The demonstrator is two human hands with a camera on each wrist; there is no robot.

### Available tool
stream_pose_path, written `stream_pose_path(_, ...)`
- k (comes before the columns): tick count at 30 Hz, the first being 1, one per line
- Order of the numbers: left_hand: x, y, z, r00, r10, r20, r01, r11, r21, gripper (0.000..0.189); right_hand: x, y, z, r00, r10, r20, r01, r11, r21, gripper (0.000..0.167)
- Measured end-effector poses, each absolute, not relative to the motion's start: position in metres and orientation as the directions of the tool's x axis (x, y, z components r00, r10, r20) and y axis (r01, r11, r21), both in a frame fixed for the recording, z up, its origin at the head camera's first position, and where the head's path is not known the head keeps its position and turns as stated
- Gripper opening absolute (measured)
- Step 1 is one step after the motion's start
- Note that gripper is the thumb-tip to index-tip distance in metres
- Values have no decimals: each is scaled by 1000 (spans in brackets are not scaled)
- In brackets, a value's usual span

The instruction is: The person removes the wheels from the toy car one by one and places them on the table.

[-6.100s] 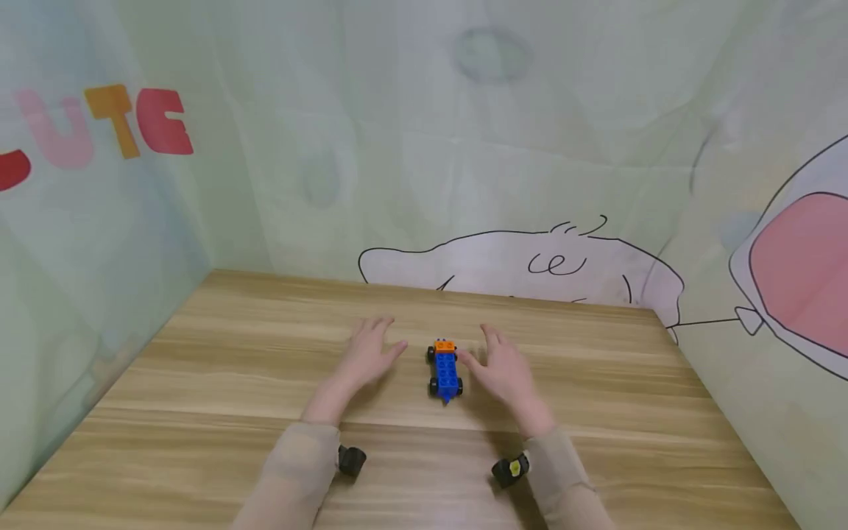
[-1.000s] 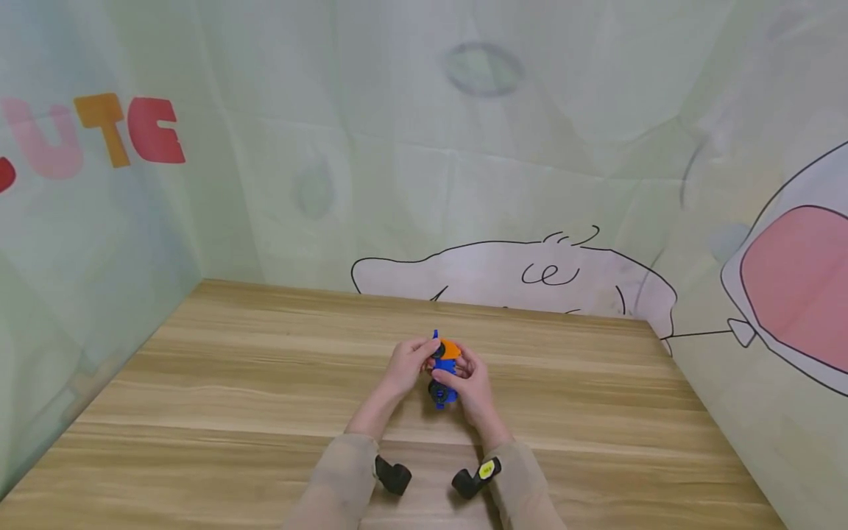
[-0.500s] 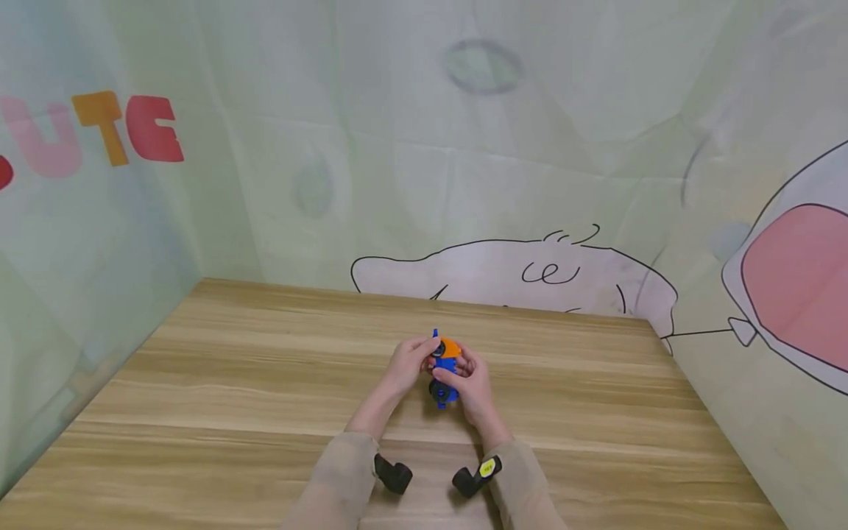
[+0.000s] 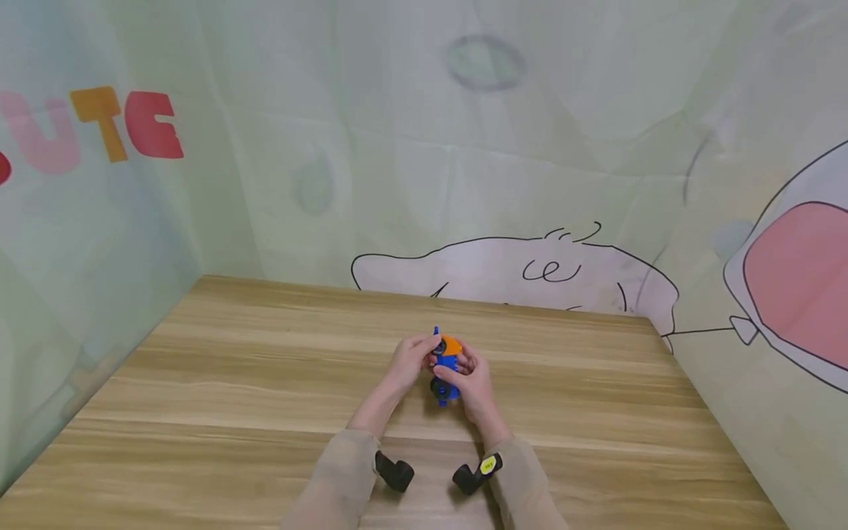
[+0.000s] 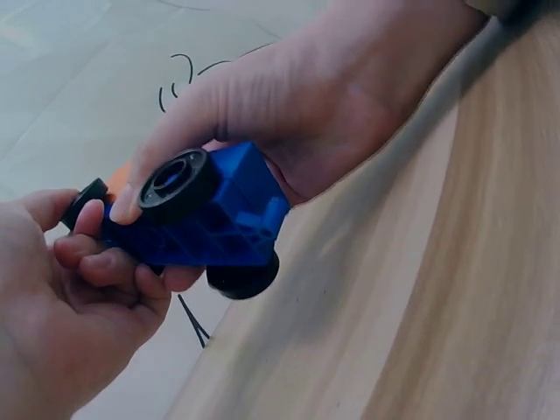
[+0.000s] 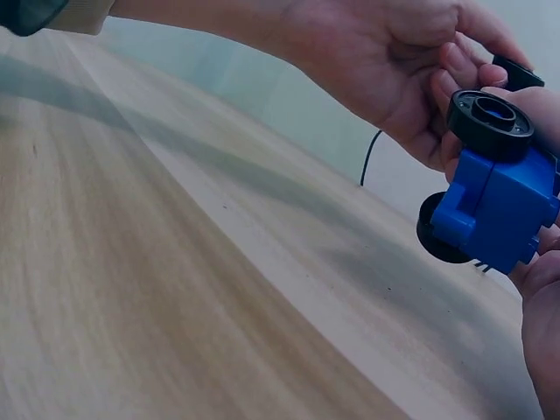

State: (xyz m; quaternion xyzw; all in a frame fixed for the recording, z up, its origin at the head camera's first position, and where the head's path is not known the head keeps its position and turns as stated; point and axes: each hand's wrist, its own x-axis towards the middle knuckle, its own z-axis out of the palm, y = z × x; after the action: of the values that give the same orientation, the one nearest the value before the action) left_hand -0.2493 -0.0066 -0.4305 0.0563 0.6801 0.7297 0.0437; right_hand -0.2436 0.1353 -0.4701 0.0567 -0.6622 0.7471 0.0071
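A blue and orange toy car (image 4: 447, 363) with black wheels is held above the table, tipped on its side so its underside faces left. My left hand (image 4: 407, 364) pinches its orange front end by a front wheel. With thumb and fingers my right hand (image 4: 475, 381) grips the blue body in the middle. In the left wrist view a rear wheel (image 5: 179, 186) and the hollow blue underside show. The right wrist view shows the blue rear end (image 6: 507, 210) with its hitch-like knob; the orange part is hidden there.
A wood-grain table (image 4: 232, 383) lies under both hands. Behind it hangs a pale printed cloth (image 4: 285, 147) with letters and a cartoon outline. A black wrist camera (image 4: 395, 472) sits on the left sleeve, another black camera (image 4: 469, 480) on the right.
Six seconds ago the car stood on its wheels on the table between two open hands. Now both hands hold it up, turned sideways. Over the last second almost nothing has moved.
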Motion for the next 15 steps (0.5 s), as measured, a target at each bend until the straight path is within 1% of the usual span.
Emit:
stream_pose_path(3, -248, -5, -427, -990, 136, 24, 12, -88, 996, 35, -245, 136, -470, -993, -58, 100, -93, -113, -989, 62)
stream_pose_path(5, -248, -5, -426, -988, 148, 40, 30, -66, 997, 35, -246, 137, -471, -993, -53, 104, -98, -115, -988, 62)
stream_pose_path(11, -249, -13, -425, -976, 173, 131, 158, 150, 976, 35, -247, 138, -473, -994, -52, 99, -89, -165, -982, 60)
stream_pose_path(13, -249, -16, -425, -972, 173, 157, 189, 184, 964, 36, -248, 138, -473, -995, -40, 96, -87, -176, -981, 60)
stream_pose_path(15, -250, -18, -425, -970, 179, 164, 196, 179, 964, 34, -249, 138, -474, -996, -22, 90, -85, -181, -980, 59)
